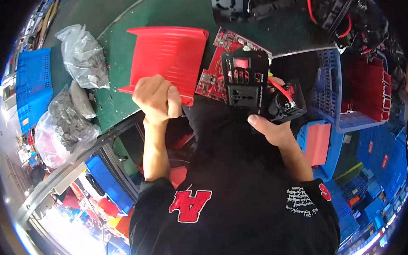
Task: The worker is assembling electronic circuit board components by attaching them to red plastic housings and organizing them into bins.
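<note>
My left hand (158, 99) is closed in a fist over the near edge of a red ribbed metal housing (170, 54), which lies on the green bench. Whatever is inside the fist, if anything, is hidden. My right hand (273, 129) grips a black fan end panel (297, 101), its thumb in front and fingertips showing behind. Beside the thumb stands a black socket panel (243, 96) with a red switch. Red wires run between these parts. A red circuit board (214, 80) full of components lies behind the socket panel, partly covered by it.
Clear plastic bags (85, 56) of grey parts sit at the bench's left. Black panels and red cables (324, 15) are piled at the far right. A blue crate (340, 87) holding red housings stands right of me, and a blue bin (331, 150) sits below it.
</note>
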`<action>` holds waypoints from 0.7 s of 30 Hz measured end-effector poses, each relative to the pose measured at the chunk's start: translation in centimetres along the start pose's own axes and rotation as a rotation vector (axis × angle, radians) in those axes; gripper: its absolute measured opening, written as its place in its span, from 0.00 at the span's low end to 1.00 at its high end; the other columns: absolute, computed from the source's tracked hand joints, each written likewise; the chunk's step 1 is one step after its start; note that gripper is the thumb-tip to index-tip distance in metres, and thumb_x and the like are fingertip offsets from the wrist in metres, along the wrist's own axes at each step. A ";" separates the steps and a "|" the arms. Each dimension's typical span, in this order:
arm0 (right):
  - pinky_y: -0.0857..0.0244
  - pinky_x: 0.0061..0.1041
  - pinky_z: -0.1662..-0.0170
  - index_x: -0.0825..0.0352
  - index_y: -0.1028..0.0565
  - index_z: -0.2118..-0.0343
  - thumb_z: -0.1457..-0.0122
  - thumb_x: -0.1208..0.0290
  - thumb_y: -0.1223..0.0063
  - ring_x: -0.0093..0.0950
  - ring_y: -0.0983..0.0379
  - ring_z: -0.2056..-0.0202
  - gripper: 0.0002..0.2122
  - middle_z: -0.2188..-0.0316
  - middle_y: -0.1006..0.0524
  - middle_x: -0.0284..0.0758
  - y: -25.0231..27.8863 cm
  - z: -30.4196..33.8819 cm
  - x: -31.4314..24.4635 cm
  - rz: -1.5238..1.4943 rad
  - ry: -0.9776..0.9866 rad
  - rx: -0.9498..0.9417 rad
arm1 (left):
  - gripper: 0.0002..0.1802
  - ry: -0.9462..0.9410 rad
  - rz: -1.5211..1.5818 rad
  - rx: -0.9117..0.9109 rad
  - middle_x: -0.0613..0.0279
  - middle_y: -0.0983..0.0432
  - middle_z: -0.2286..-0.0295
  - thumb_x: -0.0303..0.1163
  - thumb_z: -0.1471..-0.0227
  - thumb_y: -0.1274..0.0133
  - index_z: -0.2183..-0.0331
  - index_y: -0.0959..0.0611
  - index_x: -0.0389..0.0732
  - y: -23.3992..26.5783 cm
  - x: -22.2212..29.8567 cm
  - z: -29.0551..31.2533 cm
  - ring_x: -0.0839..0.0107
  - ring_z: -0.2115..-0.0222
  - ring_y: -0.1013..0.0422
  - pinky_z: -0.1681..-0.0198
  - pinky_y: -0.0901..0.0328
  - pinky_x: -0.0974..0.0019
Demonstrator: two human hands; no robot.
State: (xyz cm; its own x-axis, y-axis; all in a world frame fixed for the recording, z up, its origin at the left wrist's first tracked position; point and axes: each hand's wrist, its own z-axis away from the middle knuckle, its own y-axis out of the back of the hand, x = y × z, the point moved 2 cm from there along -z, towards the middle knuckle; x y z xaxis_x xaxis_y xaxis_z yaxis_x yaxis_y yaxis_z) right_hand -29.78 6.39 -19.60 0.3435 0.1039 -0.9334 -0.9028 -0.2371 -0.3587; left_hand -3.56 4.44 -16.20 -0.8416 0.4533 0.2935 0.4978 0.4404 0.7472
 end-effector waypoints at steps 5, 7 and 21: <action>0.42 0.29 0.46 0.70 0.39 0.46 0.57 0.76 0.35 0.25 0.36 0.51 0.33 0.52 0.35 0.35 -0.5 0.9 1.5 0.072 -0.033 0.024 | 0.11 -0.036 -0.009 0.001 0.61 0.44 0.90 0.33 0.70 0.53 0.91 0.35 0.41 -0.3 -0.8 -0.1 0.61 0.89 0.44 0.82 0.48 0.61; 0.42 0.29 0.46 0.70 0.39 0.47 0.57 0.75 0.35 0.26 0.36 0.51 0.32 0.52 0.35 0.36 -0.8 1.1 1.9 0.075 -0.048 0.037 | 0.11 -0.025 -0.005 -0.020 0.61 0.44 0.90 0.33 0.69 0.53 0.91 0.35 0.41 -0.3 -0.6 0.0 0.61 0.89 0.43 0.82 0.48 0.61; 0.40 0.29 0.50 0.70 0.36 0.50 0.58 0.73 0.36 0.26 0.35 0.53 0.29 0.54 0.33 0.37 -2.0 1.2 1.7 0.155 0.033 0.019 | 0.10 -0.042 0.007 -0.025 0.60 0.44 0.90 0.32 0.68 0.54 0.90 0.34 0.39 -0.3 -0.4 0.0 0.63 0.89 0.44 0.83 0.50 0.61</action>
State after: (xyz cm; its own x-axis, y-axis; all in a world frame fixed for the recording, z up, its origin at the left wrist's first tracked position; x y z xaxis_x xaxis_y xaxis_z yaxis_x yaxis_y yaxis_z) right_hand -27.70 8.22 -20.46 0.2072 0.0356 -0.9776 -0.9505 -0.2292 -0.2099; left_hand -3.36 4.14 -16.57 -0.8282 0.4890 0.2738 0.4980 0.4181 0.7597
